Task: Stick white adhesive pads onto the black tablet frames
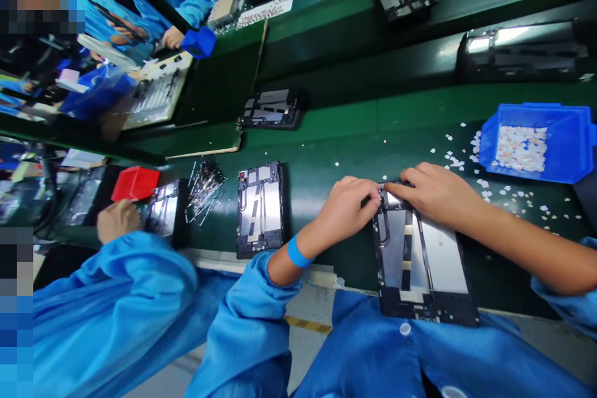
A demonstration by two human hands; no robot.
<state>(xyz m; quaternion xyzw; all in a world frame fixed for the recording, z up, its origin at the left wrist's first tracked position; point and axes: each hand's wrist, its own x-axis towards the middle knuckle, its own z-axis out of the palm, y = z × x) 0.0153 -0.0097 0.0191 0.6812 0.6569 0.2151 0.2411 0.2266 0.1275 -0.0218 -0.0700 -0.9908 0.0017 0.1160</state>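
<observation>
An opened tablet (445,255), its silver battery and black inner frame exposed, lies on the green bench directly in front of me. At its top left corner, my left hand (352,202) is closed with thumb and fingertips pinched together. My right hand (422,189) reaches over the tablet's top edge, its fingers bent and pressed down near that same corner. The fingertips of both hands nearly meet there. Whatever small piece lies between them is hidden. A blue band circles my left wrist.
A blue bin (559,143) of small white pieces stands at right, with more pieces scattered beside it. Other opened tablets lie left (261,208) and farther back (270,107). Near a pile of thin strips (205,189) is a co-worker's hand (119,221). More people work across the bench.
</observation>
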